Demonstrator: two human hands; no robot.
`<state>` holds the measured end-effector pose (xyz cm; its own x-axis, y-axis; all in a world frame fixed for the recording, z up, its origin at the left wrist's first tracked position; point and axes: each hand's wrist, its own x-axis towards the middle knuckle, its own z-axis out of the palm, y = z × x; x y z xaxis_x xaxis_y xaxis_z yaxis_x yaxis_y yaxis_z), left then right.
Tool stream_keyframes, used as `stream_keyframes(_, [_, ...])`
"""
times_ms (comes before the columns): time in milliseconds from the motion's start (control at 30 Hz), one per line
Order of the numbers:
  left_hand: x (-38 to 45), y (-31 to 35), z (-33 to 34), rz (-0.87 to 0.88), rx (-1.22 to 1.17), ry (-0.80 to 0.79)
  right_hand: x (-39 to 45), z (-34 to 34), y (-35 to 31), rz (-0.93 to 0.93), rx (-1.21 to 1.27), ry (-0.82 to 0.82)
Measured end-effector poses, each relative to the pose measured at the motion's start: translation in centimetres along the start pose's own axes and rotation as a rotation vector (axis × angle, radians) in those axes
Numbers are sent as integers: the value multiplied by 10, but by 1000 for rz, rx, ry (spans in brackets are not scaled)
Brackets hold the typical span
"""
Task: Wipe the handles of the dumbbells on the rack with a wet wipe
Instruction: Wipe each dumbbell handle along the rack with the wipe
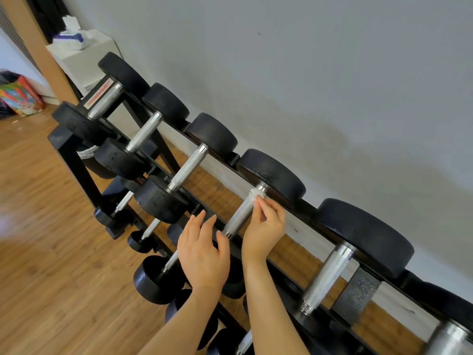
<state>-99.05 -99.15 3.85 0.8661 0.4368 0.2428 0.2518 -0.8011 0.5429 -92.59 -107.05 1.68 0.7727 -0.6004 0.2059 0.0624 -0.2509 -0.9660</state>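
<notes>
My right hand point(266, 222) pinches a small wadded wet wipe point(256, 194) between thumb and fingertips, pressing it on the far end of a knurled handle point(239, 216), right up by the collar at the rear head point(272, 174) of the fourth dumbbell from the left on the top tier. The wipe is white, bunched and touching the metal. My other fingers are loosely curled above the bar.

My left hand point(202, 249) is open, fingers straight and spread a bit, holding nothing. It sits over the front end of the same dumbbell, covering its near head. Whether the palm actually rests on it, I can't tell. My thumb lies just beside the near end of the handle.

The black rack point(76, 162) runs diagonally along a grey wall point(332, 73). Top tier, left to right: a dumbbell with a smooth chrome handle point(105, 101), two with knurled handles point(144, 131) point(186, 166), mine, then a thicker knurled handle point(325, 275) to the right, and the blurred start of another handle at the frame's bottom right corner. Lower tiers hold smaller dumbbells point(156, 275) with thin handles.

Wood floor point(51, 252) below. At the far left end of the rack stands a white box point(84, 60) with a wipe pack point(73, 37) on top. A colourful bag point(21, 96) sits on the floor at the left edge.
</notes>
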Motion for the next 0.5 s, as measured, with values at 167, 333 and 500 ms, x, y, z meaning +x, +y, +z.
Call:
stream_keyframes(167, [0, 1, 0, -2, -4, -2, 10, 6, -4, 34, -8, 28])
stream_keyframes(333, [0, 1, 0, -8, -6, -6, -2, -3, 0, -107, -169, -90])
stream_keyframes(500, [0, 1, 0, -14, -15, -15, 16, -4, -10, -271, -475, -186])
